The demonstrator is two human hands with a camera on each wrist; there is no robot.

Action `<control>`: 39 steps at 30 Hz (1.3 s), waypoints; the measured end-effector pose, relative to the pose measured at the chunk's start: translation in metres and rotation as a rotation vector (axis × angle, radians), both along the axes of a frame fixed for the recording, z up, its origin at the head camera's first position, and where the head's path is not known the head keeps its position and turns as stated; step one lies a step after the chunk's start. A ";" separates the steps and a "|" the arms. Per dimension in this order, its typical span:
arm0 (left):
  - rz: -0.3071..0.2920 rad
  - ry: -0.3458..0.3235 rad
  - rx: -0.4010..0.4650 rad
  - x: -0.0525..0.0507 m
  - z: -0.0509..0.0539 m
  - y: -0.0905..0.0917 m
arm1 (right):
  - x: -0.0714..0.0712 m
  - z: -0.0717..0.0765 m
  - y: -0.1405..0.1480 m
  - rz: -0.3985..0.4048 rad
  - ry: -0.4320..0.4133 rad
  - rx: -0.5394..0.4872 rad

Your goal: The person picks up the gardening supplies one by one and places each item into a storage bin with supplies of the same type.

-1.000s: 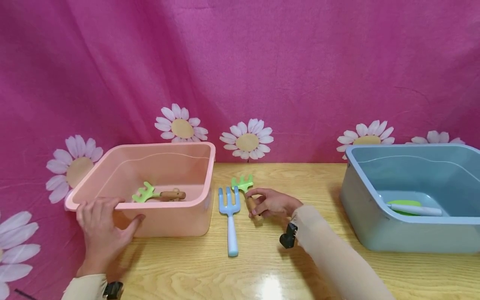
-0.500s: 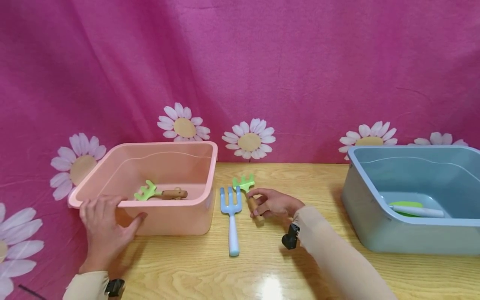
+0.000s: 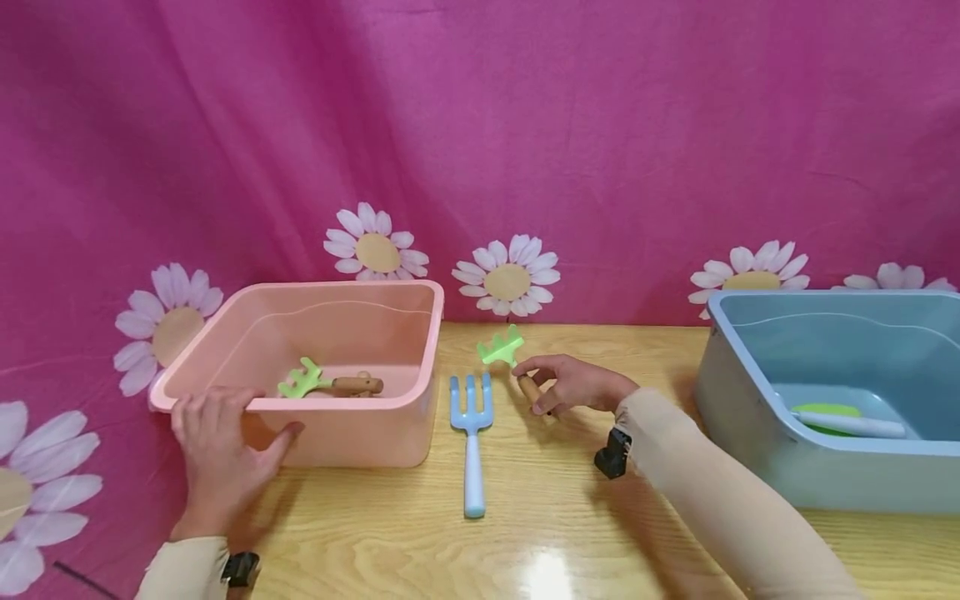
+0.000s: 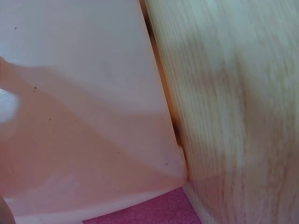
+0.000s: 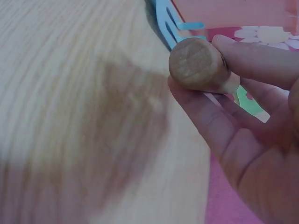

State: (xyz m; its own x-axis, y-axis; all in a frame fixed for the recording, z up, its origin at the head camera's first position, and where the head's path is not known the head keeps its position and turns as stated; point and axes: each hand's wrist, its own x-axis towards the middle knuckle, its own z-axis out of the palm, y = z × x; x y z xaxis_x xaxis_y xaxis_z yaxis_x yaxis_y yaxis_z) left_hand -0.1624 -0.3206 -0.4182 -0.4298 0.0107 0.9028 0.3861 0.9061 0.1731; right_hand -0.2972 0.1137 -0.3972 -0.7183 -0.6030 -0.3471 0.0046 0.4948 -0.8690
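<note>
Between thumb and fingers my right hand (image 3: 581,385) pinches the wooden handle of a small green hand rake (image 3: 501,347), its tines pointing away, raised above the table. The round end of that wooden handle (image 5: 194,65) faces the camera in the right wrist view. My left hand (image 3: 223,462) grips the front rim of a pink tub (image 3: 360,440), fingers over the edge and thumb against the outside. Inside the tub lies another green rake (image 3: 303,380) with a wooden handle; something beneath it is mostly hidden. A light blue hand fork (image 3: 472,408) lies on the table between tub and right hand.
At the right stands a blue-grey tub (image 3: 840,479). A tool with a pale handle (image 3: 862,425) and green head lies in it. Behind the wooden table (image 3: 390,542) hangs a magenta cloth (image 3: 600,150) with daisies.
The right hand has lifted the green rake off the table and moved it slightly right, away from the blue fork. My left hand stays on the pink tub's rim.
</note>
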 end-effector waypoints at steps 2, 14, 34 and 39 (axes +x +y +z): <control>-0.002 -0.008 -0.002 0.000 0.001 0.000 | 0.000 0.007 0.002 -0.006 0.009 0.002; -0.002 -0.018 0.007 -0.001 0.001 0.001 | -0.004 0.047 -0.002 0.062 0.068 0.060; 0.010 -0.020 -0.002 -0.001 0.001 0.000 | -0.012 0.111 -0.020 0.116 0.172 0.063; 0.011 -0.029 -0.006 -0.002 0.001 0.000 | -0.014 0.129 -0.033 0.117 0.174 0.055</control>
State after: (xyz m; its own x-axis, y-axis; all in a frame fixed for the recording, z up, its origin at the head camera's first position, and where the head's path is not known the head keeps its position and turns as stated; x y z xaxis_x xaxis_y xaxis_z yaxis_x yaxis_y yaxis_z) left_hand -0.1639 -0.3206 -0.4173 -0.4561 0.0114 0.8898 0.3713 0.9112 0.1786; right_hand -0.3109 0.0808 -0.2680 -0.6962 -0.6694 -0.2592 -0.2033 0.5302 -0.8232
